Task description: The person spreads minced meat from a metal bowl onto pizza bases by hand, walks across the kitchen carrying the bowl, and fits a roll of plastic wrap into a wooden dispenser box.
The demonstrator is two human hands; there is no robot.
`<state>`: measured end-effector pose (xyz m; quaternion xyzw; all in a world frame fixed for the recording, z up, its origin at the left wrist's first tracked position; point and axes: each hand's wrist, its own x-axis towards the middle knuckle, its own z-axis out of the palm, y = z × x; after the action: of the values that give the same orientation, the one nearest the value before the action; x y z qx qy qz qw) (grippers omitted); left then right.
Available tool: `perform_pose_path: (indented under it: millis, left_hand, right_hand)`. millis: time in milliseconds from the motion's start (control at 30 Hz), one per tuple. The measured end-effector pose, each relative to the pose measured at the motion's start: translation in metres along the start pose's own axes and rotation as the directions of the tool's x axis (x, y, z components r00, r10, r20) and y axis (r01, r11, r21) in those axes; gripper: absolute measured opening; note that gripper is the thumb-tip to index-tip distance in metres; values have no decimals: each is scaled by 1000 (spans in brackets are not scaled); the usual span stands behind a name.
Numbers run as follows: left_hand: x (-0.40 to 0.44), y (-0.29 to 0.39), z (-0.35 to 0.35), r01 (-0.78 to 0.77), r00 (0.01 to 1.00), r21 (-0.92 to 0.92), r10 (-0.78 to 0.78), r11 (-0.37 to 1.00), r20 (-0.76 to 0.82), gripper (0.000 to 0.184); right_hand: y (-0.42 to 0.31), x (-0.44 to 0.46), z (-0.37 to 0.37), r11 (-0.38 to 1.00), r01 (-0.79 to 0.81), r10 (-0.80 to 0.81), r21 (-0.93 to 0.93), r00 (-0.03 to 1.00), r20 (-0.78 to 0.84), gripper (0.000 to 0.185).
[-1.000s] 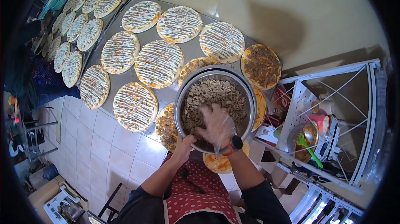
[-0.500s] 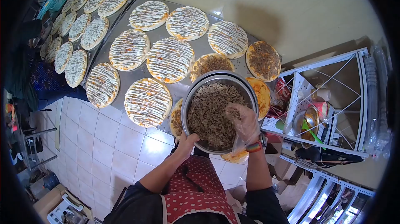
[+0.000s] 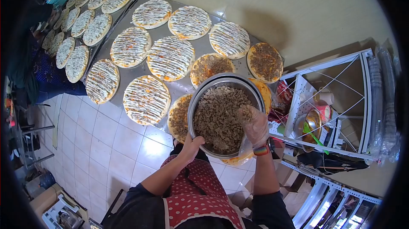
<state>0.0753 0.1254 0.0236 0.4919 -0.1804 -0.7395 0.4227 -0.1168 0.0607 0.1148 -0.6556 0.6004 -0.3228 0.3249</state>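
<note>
Ground meat (image 3: 221, 116) lies in the bowl (image 3: 226, 81); pizzas (image 3: 170, 58) lie on the tabletop (image 3: 122, 22) leftward and behind it; a rack (image 3: 367, 103) stands right.

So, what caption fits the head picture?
Bare left hand grips a round silver metal bowl of crumbly brown topping.

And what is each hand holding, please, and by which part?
The left hand holds the metal bowl by its near-left rim. The gloved right hand seems closed around some brown crumbs.
</note>
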Motion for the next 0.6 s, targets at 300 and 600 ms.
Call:
perform_pose_path:
  millis: [300,600]
  left_hand:
    - [7,-27,35,-57,991,-47,51,997,-122,25]
    - [10,-52,27,-26,981,-52,16,998,-195,6]
  right_hand:
    - [62,-7,-13,988,-130,131,-85,991,12,18]
    - [91,-3,-47,271,-507,450,818,818,358,14]
